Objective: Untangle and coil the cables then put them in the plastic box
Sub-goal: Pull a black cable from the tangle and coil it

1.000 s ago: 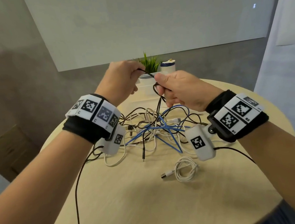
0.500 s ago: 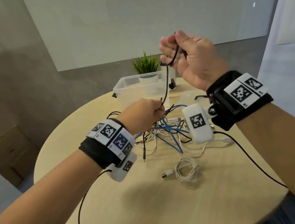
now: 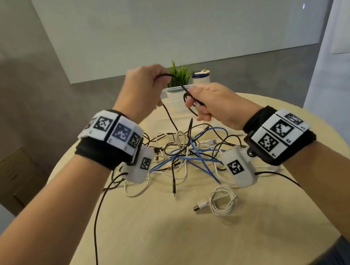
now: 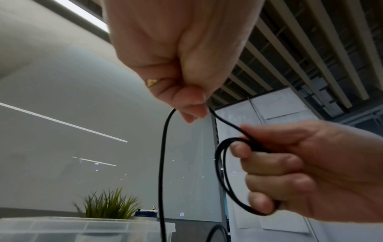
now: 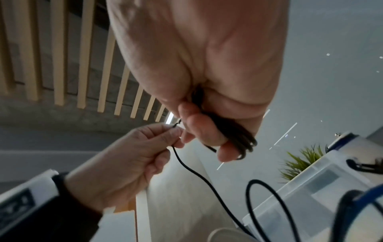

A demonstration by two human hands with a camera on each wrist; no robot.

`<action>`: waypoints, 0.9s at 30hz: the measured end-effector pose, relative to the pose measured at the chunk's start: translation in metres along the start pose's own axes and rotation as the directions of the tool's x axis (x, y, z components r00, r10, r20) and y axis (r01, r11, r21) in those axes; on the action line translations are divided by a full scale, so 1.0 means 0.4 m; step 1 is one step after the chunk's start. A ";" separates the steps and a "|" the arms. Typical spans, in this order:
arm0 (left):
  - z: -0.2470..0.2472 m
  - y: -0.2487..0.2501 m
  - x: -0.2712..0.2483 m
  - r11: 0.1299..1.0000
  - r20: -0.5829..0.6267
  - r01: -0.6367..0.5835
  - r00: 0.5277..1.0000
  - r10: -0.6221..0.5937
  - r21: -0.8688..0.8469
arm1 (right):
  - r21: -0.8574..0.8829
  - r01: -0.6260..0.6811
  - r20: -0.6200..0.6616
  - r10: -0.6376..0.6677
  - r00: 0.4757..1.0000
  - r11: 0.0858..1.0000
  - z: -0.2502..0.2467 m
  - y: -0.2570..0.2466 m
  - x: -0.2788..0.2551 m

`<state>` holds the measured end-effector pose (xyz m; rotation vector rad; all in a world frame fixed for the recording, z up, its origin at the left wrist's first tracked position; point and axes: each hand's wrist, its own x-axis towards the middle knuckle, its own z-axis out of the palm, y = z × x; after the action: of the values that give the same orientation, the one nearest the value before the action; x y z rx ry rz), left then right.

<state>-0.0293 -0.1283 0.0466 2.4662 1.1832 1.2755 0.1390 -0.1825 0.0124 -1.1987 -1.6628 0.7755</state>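
Observation:
A thin black cable (image 3: 170,116) rises from the tangle of black, white and blue cables (image 3: 185,153) on the round table. My left hand (image 3: 142,90) pinches the cable (image 4: 163,163) between thumb and fingers, above the pile. My right hand (image 3: 212,103) grips a small coil of the same cable (image 4: 223,176), its loops (image 5: 240,139) wrapped round the fingers. A short taut stretch joins the two hands. The clear plastic box (image 3: 173,101) stands behind the hands, mostly hidden by them.
A coiled white USB cable (image 3: 220,200) lies alone on the table (image 3: 183,241) in front of the tangle. A small potted plant (image 3: 179,75) and a white and blue canister (image 3: 200,77) stand behind the box. Black leads run from both wrist cameras off the table edge.
My right hand came down from high on the right to chest height, and my left hand rose from the pile. The hands are close together again, with one more loop gathered in the right.

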 end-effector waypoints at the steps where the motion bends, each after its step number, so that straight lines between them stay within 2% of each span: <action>1: 0.003 -0.005 0.005 0.999 -0.012 0.029 1.000 -0.029 -0.032 | 0.069 -0.008 0.032 0.006 0.999 0.998 -0.001 -0.003 -0.001; 5: 0.043 -0.014 -0.005 0.992 0.017 0.092 0.996 -0.091 -0.082 | 0.289 0.046 0.032 -0.058 0.998 0.956 -0.006 -0.019 0.001; 10: 0.116 -0.019 -0.048 0.981 0.199 0.152 0.972 -0.126 -0.121 | 0.602 0.082 -0.056 -0.060 0.997 0.795 -0.018 -0.032 0.022; 13: 0.133 -0.020 -0.069 0.969 0.347 0.221 0.922 -0.169 -0.115 | 0.749 0.120 -0.118 -0.048 0.992 0.651 -0.023 -0.036 0.038; 16: 0.125 -0.010 -0.082 0.988 0.503 0.150 0.857 -0.117 -0.025 | 0.800 0.225 -0.282 0.018 0.959 0.556 -0.040 -0.030 0.063; 17: 0.121 -0.008 -0.083 0.991 0.548 0.135 0.830 -0.106 -0.012 | 0.787 0.262 -0.334 0.029 0.942 0.559 -0.046 -0.026 0.072; 18: 0.115 -0.006 -0.084 0.992 0.574 0.126 0.813 -0.099 -0.007 | 0.726 0.287 -0.387 0.026 0.922 0.625 -0.051 -0.018 0.079; 19: 0.110 -0.007 -0.082 0.993 0.580 0.121 0.809 -0.095 -0.006 | 0.591 0.289 -0.444 0.004 0.896 0.753 -0.057 -0.008 0.084; 20: 0.104 -0.007 -0.078 0.993 0.567 0.121 0.818 -0.094 -0.011 | 0.376 0.257 -0.489 -0.045 0.871 0.891 -0.060 0.002 0.084; 21: 0.098 -0.007 -0.072 0.992 0.539 0.126 0.837 -0.092 -0.028 | 0.133 0.200 -0.492 -0.110 0.864 0.971 -0.061 0.011 0.081; 22: 0.090 -0.006 -0.064 0.991 0.502 0.126 0.861 -0.086 -0.045 | -0.063 0.145 -0.452 -0.157 0.878 0.987 -0.062 0.018 0.075; 23: 0.082 -0.004 -0.056 0.992 0.453 0.114 0.888 -0.076 -0.057 | -0.189 0.102 -0.399 -0.172 0.901 0.977 -0.062 0.022 0.068; 25: 0.062 0.001 -0.038 0.994 0.334 0.076 0.941 -0.048 -0.073 | -0.307 0.057 -0.320 -0.159 0.934 0.950 -0.061 0.026 0.057; 27: 0.043 0.009 -0.024 0.991 0.230 0.047 0.973 -0.016 -0.129 | -0.340 0.039 -0.266 -0.136 0.954 0.940 -0.056 0.022 0.051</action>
<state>-0.0177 -0.1333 0.0312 2.4085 1.0391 0.9942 0.1606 -0.1606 0.0197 -1.3826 -1.6284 0.2512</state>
